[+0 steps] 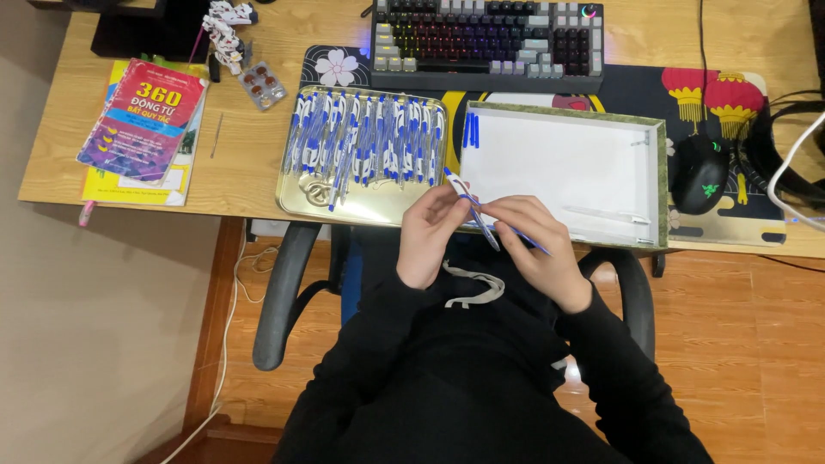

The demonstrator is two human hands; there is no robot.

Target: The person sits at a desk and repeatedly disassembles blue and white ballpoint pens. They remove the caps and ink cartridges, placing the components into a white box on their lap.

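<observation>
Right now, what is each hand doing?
Left hand: closed on the white-and-blue pen barrel.
Right hand: closed on the thin blue refill.

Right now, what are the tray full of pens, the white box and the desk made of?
The tray looks like metal: gold-coloured, shiny, with reflections on its bare corner. The white box seems to be cardboard: matte white inside, thin patterned green walls. The desk looks like light wood or a wood-look board, with visible grain. The pens seem to be white and blue plastic.

left hand [430,234]: fingers pinched | right hand [537,249]: fingers curled, hands touching
</observation>
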